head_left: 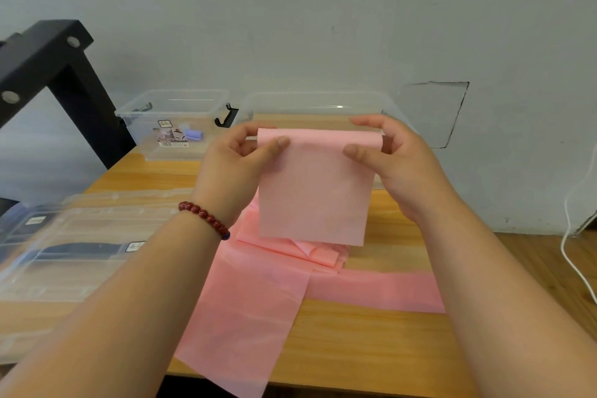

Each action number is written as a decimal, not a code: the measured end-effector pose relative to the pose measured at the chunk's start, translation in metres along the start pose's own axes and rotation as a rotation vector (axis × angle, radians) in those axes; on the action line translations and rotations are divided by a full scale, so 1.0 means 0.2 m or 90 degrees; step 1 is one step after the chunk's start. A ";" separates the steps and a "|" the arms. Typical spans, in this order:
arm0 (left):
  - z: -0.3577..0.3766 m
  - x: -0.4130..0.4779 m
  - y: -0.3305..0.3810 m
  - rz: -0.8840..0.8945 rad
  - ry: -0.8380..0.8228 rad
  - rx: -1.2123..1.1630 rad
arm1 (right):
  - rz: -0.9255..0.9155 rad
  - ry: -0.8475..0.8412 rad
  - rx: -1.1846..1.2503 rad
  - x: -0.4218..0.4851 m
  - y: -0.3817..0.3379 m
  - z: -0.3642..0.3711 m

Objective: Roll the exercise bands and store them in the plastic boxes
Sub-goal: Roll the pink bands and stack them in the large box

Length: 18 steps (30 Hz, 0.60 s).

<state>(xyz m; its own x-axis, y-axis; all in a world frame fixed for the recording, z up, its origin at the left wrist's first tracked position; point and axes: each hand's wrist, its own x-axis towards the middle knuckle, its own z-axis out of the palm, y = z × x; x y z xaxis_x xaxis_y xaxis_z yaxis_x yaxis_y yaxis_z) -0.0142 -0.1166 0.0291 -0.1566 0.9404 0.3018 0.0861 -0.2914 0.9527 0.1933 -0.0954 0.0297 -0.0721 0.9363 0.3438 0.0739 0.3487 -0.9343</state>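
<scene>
Both hands are up over the counter (371, 333) holding the pink band (315, 184) by its top edge, which is curled over into a small roll. The left hand (235, 161) and right hand (397, 161) each pinch an end, fingers curled round it. The rest hangs down, piles on the counter and trails off the front. Two clear boxes (174, 124) sit behind, one holding a purple roll (193, 135).
</scene>
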 end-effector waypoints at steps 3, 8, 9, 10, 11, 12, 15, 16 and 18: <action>0.00 0.00 -0.01 -0.006 -0.010 0.003 | -0.012 0.011 -0.005 0.00 0.01 0.00; -0.01 0.02 -0.01 0.015 -0.038 -0.015 | 0.005 0.024 0.000 0.00 0.02 0.01; -0.01 0.02 0.00 0.018 -0.033 -0.014 | 0.005 0.016 -0.009 0.00 0.02 0.01; -0.01 0.02 0.00 0.021 -0.028 -0.014 | 0.001 0.000 -0.025 0.00 0.02 0.01; -0.01 0.02 0.00 0.021 -0.024 -0.014 | -0.003 -0.015 -0.036 0.01 0.03 0.01; -0.01 0.02 0.00 0.017 -0.022 -0.016 | -0.009 -0.029 -0.043 0.01 0.03 0.00; -0.02 0.02 -0.01 0.006 -0.026 -0.017 | -0.033 -0.017 -0.063 0.02 0.03 0.01; -0.02 0.02 -0.02 0.004 -0.032 -0.014 | -0.034 -0.003 -0.069 0.02 0.03 0.01; -0.03 0.03 -0.02 0.007 -0.040 0.007 | -0.023 0.009 -0.078 0.02 0.03 0.02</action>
<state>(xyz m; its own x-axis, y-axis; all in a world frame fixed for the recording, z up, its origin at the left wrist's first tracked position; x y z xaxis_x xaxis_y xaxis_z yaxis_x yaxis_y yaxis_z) -0.0214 -0.1115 0.0272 -0.0934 0.9464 0.3091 0.0979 -0.3003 0.9488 0.1900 -0.0890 0.0254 -0.0623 0.9234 0.3788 0.1922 0.3835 -0.9033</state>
